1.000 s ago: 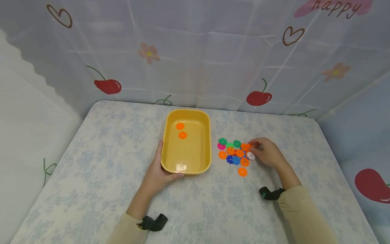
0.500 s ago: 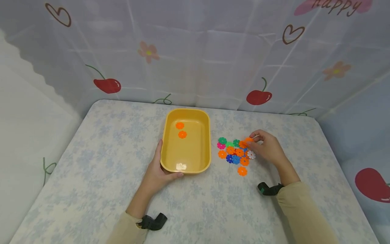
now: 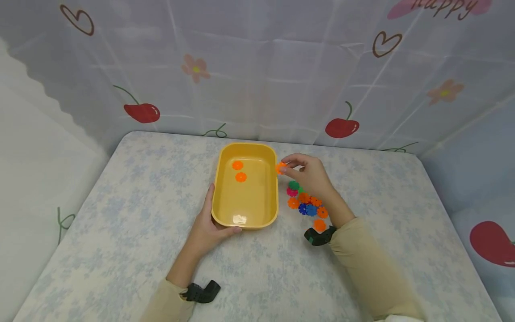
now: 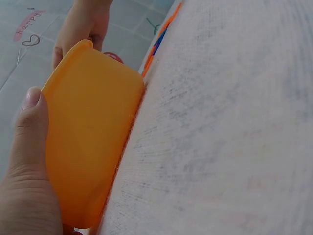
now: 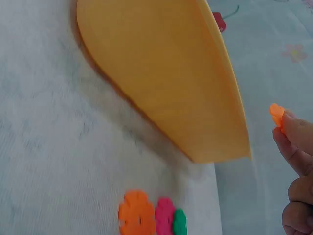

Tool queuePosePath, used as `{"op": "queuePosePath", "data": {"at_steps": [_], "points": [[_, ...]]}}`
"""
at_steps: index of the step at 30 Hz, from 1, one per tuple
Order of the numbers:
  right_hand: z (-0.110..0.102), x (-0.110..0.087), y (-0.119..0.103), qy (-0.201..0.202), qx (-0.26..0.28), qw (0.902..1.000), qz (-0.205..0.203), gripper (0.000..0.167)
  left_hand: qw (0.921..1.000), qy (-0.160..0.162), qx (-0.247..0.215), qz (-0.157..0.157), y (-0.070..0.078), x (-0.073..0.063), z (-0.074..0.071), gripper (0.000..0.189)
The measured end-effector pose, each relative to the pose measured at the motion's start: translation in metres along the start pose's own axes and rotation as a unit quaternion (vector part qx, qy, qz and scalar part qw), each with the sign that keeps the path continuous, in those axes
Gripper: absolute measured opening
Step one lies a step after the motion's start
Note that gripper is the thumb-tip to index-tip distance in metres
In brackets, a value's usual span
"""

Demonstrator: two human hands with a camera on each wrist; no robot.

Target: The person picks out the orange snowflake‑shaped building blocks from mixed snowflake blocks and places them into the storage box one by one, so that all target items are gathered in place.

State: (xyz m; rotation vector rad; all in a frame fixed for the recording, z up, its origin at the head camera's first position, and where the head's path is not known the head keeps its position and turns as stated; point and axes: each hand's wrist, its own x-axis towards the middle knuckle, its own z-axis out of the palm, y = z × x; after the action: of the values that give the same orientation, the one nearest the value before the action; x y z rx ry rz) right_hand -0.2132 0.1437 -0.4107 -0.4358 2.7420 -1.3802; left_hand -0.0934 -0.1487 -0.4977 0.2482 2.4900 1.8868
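Observation:
My left hand (image 3: 204, 235) holds a yellow plastic tray (image 3: 247, 201) at its near left corner, the thumb lying along the near rim. Two orange notched discs (image 3: 241, 177) lie inside the tray towards the back. Between thumb and fingers of my right hand (image 3: 313, 175) is a pinched orange snowflake disc (image 3: 280, 168), at the tray's right rim. In the right wrist view this disc (image 5: 277, 114) stands on edge, above rim height. Under the right forearm lies a loose pile of snowflake discs, among them a blue disc (image 3: 311, 210); the arm hides part of it.
A pale patterned cloth covers the table (image 3: 132, 214). Behind the table hangs a printed curtain (image 3: 257, 80) with cherries and hearts. Each wrist wears a black camera mount, the right one (image 3: 319, 236) just in front of the pile.
My right hand has picked an orange snowflake disc from the pile and carried it left and back to the tray's right rim. The left hand and tray stay in place.

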Motion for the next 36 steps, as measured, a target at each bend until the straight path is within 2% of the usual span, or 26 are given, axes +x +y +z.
{"op": "queuePosePath", "data": {"at_steps": [3, 9, 13, 20, 24, 31, 36], "points": [[0.019, 0.008, -0.016, -0.019, -0.015, 0.9993, -0.029, 0.022, 1.0000, -0.002, 0.000, -0.003, -0.001, 0.000, -0.001, 0.132], [0.057, 0.018, -0.037, -0.051, -0.108, 0.9908, -0.064, 0.021, 0.9999, -0.006, 0.010, -0.008, 0.000, 0.001, -0.002, 0.130], [0.080, 0.022, -0.046, -0.069, -0.149, 0.9849, -0.054, 0.019, 0.9999, -0.007, 0.013, -0.008, 0.001, 0.001, -0.003, 0.130], [0.112, 0.027, -0.055, -0.094, -0.178, 0.9793, -0.023, 0.014, 0.9997, -0.003, 0.018, -0.013, 0.001, 0.001, -0.004, 0.131], [0.126, 0.029, -0.058, -0.111, -0.184, 0.9765, -0.014, 0.015, 0.9995, 0.003, 0.021, -0.021, 0.000, 0.001, -0.003, 0.131], [0.136, 0.033, -0.056, -0.118, -0.217, 0.9686, -0.026, 0.017, 0.9993, 0.003, 0.026, -0.026, 0.002, 0.000, -0.003, 0.131], [0.139, 0.033, -0.057, -0.114, -0.263, 0.9570, -0.040, 0.017, 0.9993, 0.001, 0.027, -0.025, 0.002, 0.000, -0.003, 0.129]]}}
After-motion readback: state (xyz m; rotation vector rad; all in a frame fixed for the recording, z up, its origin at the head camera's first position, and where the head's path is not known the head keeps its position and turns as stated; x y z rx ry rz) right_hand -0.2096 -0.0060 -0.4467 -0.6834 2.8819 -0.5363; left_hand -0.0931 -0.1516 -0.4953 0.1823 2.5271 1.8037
